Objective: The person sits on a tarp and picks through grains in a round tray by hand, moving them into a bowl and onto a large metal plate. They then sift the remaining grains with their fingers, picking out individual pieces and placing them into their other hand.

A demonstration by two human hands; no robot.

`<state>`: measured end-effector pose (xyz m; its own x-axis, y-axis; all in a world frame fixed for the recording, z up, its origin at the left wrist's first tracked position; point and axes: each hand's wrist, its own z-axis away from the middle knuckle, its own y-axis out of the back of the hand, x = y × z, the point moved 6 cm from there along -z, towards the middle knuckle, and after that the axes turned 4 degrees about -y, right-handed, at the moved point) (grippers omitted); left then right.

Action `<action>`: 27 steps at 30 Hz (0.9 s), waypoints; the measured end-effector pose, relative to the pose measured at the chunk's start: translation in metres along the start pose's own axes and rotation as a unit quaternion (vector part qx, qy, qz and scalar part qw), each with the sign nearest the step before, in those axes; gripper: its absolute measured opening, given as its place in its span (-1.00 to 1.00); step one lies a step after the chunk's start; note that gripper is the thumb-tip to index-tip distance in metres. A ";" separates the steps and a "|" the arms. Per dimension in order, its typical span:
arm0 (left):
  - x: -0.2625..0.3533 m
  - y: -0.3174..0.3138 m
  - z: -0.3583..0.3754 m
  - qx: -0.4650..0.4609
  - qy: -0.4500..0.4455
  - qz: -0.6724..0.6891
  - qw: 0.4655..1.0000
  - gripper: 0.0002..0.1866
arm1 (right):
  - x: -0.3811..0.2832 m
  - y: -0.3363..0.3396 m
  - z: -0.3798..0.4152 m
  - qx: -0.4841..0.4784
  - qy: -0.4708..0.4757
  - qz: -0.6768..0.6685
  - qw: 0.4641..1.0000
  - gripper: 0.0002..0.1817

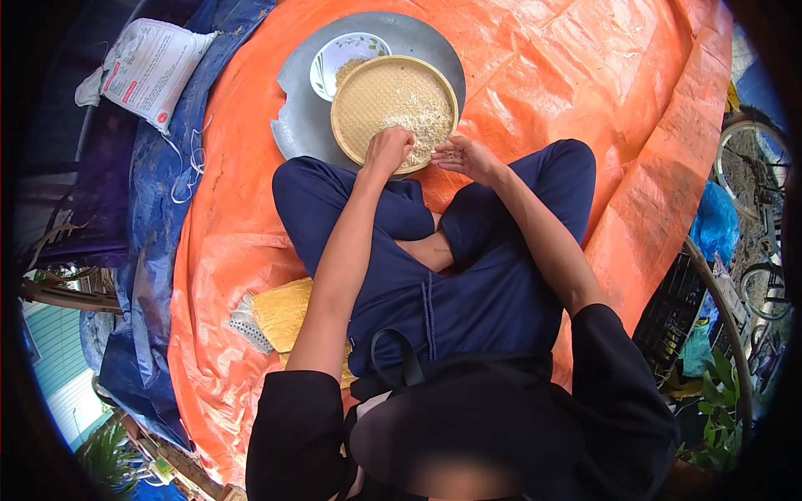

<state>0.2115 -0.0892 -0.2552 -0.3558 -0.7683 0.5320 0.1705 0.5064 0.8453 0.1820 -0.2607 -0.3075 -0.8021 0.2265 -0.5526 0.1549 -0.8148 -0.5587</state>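
Observation:
A round, shallow woven bamboo tray (pixel 359 104) holds pale grains (pixel 428 118), heaped mostly toward its near right side. My left hand (pixel 390 150) is over the tray's near edge with its fingers curled closed; what they hold, if anything, is hidden. To its right, my right hand (pixel 464 159) is at the near right rim beside the grains, its fingers stretched out and slightly apart. Behind the tray, a white bowl with a green leaf pattern (pixel 330 63) contains brownish grain (pixel 347 71), partly covered by the tray. Both rest on a large grey metal platter (pixel 305 125).
An orange tarp (pixel 535 75) spreads under me, with my crossed legs (pixel 501 267) close to the platter. A white printed sack (pixel 154 71) lies on a blue tarp (pixel 150 242) at left. At right are a black crate (pixel 671 313) and a bicycle (pixel 752 159).

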 end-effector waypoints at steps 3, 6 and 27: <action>0.000 0.009 -0.001 0.017 0.008 0.026 0.999 -0.91 | -0.001 0.000 0.001 0.000 0.004 -0.008 1.000 -0.56; 0.008 0.017 -0.004 0.026 0.004 0.080 0.996 -0.90 | -0.003 -0.002 0.002 0.006 0.005 -0.029 1.000 -0.54; 0.048 0.032 -0.007 0.078 -0.015 0.229 0.970 -0.85 | -0.011 -0.018 0.011 -0.076 0.012 -0.123 0.989 -0.39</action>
<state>0.2064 -0.1126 -0.2020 -0.3022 -0.4383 0.8465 0.1768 0.8468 0.5016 0.1817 -0.2544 -0.2838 -0.8127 0.4222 -0.4016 0.0425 -0.6444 -0.7635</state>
